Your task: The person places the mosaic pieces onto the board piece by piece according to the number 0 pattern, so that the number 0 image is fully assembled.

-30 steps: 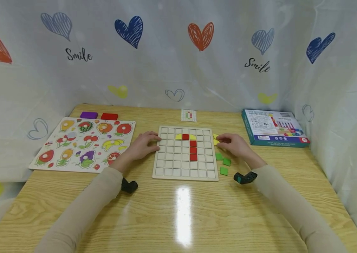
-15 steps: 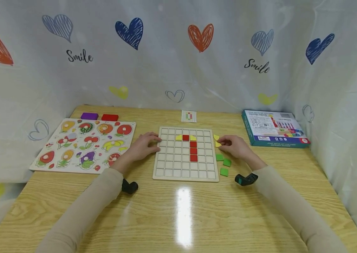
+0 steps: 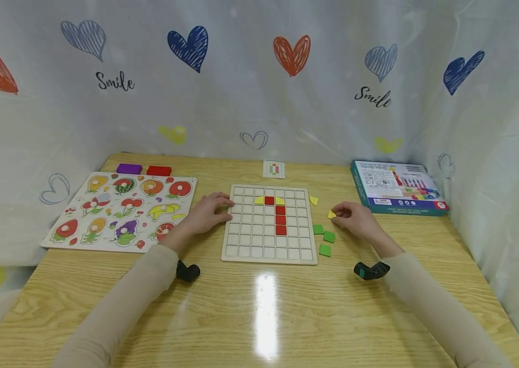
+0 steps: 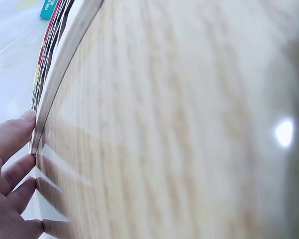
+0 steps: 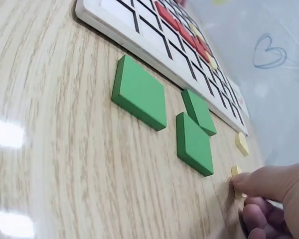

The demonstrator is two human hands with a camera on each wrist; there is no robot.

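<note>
Backdrop lettering [image 3: 115,81] reads "Smile"; the right hand [image 3: 357,221] pinches a yellow tile [image 3: 331,214].

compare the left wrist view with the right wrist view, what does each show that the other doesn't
Only the left wrist view shows a teal box corner and, up close, the left hand touching the edge of the grid board. Only the right wrist view shows three green squares, the right hand pinching a yellow piece, and another loose yellow piece. Both show the grid board, red pieces and yellow pieces on it, and the wooden tabletop.
</note>
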